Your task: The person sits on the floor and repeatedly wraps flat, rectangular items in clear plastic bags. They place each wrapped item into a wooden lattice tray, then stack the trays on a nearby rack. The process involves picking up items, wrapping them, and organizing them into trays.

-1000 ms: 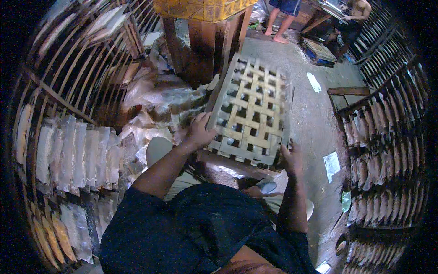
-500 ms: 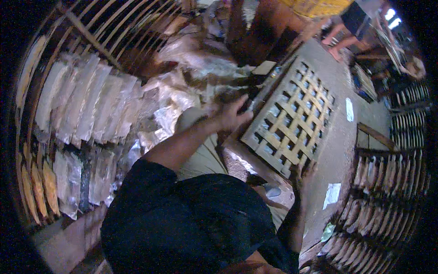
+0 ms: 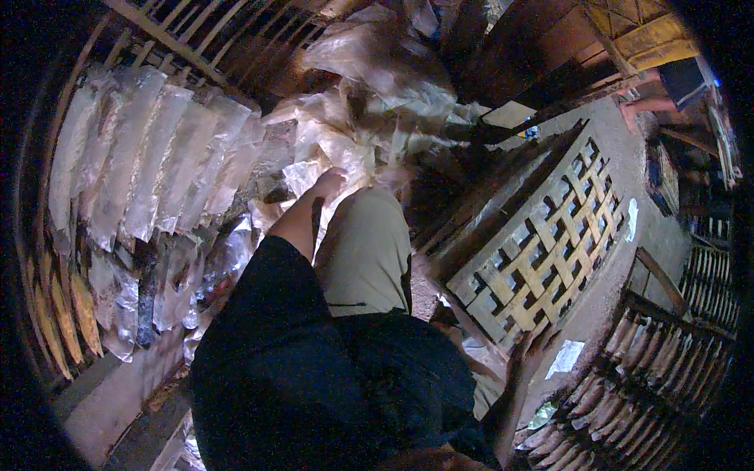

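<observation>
A lattice panel [image 3: 542,243] of pale, woven-looking strips leans at a slant to my right. At its near lower corner my right hand [image 3: 536,345] grips the edge, fingers partly in shadow. My left hand [image 3: 330,184] is off the panel, beyond my left thigh, beside a heap of crumpled clear plastic sheets [image 3: 345,129]. It looks compact, but its fingers are too small and blurred to show whether they hold plastic. A dark wooden trough or box edge [image 3: 503,196] runs along the panel's left side.
Plastic-covered slabs [image 3: 157,157] stand in a slatted rack on the left. More racks of slabs [image 3: 652,361] fill the right. A white paper [image 3: 565,358] lies on the grey floor near my right hand. Another person's leg [image 3: 648,104] shows at the far right.
My left hand has left the lattice panel's near side and moved left to the plastic heap. My right hand stays at the panel's lower corner. The view has swung left.
</observation>
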Demonstrator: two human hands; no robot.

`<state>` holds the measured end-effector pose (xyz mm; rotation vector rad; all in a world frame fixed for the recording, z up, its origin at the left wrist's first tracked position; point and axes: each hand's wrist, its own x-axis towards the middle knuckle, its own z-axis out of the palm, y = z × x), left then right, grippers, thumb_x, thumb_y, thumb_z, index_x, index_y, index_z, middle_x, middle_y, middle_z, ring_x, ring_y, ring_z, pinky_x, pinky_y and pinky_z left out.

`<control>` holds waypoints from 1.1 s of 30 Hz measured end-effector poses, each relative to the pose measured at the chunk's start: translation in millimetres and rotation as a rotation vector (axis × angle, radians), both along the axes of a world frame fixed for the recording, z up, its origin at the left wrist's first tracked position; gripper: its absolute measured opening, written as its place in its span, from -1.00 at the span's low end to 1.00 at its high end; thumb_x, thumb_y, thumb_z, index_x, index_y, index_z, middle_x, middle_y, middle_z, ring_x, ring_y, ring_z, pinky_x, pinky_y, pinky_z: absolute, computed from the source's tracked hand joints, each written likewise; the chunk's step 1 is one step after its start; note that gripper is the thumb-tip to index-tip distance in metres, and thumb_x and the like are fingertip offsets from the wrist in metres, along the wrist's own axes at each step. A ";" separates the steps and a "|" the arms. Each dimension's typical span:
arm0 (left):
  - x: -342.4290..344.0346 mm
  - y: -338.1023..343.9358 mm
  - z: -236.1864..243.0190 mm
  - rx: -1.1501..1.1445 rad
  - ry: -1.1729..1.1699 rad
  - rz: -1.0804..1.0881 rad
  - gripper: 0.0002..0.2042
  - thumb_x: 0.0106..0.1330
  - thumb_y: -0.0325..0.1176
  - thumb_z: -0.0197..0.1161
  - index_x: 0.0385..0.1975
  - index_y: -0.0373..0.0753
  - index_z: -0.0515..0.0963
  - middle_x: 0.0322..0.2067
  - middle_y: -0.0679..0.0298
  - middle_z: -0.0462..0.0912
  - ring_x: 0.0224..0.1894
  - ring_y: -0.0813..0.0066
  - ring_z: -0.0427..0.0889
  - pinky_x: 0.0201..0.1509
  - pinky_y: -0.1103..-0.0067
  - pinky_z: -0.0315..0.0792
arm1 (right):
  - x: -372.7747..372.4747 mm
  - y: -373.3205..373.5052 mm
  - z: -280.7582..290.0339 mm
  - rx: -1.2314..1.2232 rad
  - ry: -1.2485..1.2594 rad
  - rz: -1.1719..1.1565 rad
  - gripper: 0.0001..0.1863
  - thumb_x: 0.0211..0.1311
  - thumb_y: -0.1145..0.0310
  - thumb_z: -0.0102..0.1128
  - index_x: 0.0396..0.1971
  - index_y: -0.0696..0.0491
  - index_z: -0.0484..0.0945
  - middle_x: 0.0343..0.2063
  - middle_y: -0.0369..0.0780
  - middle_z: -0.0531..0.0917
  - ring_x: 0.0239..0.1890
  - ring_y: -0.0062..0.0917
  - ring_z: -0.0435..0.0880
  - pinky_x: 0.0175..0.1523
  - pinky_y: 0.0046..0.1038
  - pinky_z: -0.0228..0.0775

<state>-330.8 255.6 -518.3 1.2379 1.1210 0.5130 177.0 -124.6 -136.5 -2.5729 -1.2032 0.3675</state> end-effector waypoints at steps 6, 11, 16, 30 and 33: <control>68.3 -1.2 -6.2 0.204 0.932 -0.378 -0.36 0.14 0.11 0.26 0.28 0.26 0.33 0.39 0.01 -0.10 0.39 -0.18 -0.23 0.40 0.01 -0.11 | 2.7 9.4 -4.7 0.029 -0.017 -0.009 -0.21 0.44 -0.14 -0.17 0.44 0.11 0.01 0.45 0.13 -0.19 0.49 0.00 -0.17 0.48 -0.10 -0.15; 100.1 14.1 64.0 0.156 1.131 -0.474 -0.14 0.15 0.05 0.23 0.47 0.04 0.02 0.48 0.03 -0.23 0.48 -0.25 -0.51 0.41 -0.18 -0.41 | -13.1 -8.8 5.2 0.003 -0.053 -0.068 -0.22 0.45 -0.13 -0.20 0.45 0.11 0.00 0.46 0.12 -0.18 0.50 -0.03 -0.21 0.49 -0.12 -0.24; 63.2 34.1 37.8 0.573 1.054 -0.065 -0.56 0.20 -0.15 0.12 -0.06 -0.36 0.53 -0.09 0.05 0.62 -0.01 0.21 0.60 0.04 0.41 0.51 | -8.9 4.2 3.0 0.001 0.027 -0.065 -0.25 0.46 -0.09 -0.19 0.44 0.11 0.02 0.45 0.14 -0.15 0.49 0.01 -0.16 0.48 -0.11 -0.20; 30.0 108.7 409.0 0.708 -0.219 0.508 -0.86 0.29 -0.44 0.21 -0.20 -0.28 0.61 -0.26 0.32 0.64 -0.24 0.53 0.56 -0.12 0.55 0.45 | 16.1 -20.3 -30.3 0.109 -0.166 0.018 -0.32 0.44 0.02 -0.05 0.40 0.11 0.13 0.43 0.15 -0.07 0.47 0.02 -0.05 0.46 -0.10 -0.11; 15.3 99.3 446.2 0.802 0.310 0.289 -0.80 0.26 -0.45 0.21 -0.13 -0.25 0.58 -0.25 0.30 0.62 -0.22 0.48 0.55 -0.06 0.54 0.45 | 3.3 -8.8 -11.8 0.137 -0.080 0.019 -0.31 0.43 0.01 -0.03 0.39 0.10 0.13 0.42 0.17 -0.06 0.46 0.03 -0.04 0.46 -0.10 -0.10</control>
